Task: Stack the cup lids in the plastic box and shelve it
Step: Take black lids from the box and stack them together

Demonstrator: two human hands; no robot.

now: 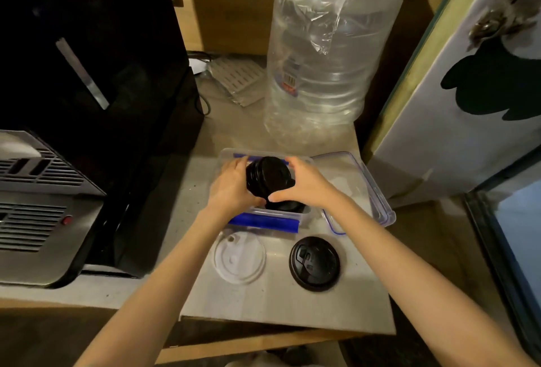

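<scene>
Dim wooden alcove (234, 0) behind a pale speckled counter (278, 302)

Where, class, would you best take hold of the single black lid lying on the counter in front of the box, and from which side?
Grip the black lid by its outer rim, coming from above with fingers on opposite edges. It lies flat, top up, on the counter, so only the raised rim probably offers purchase. It lies apart from the clear lid, so either side is open to the fingers.
</scene>
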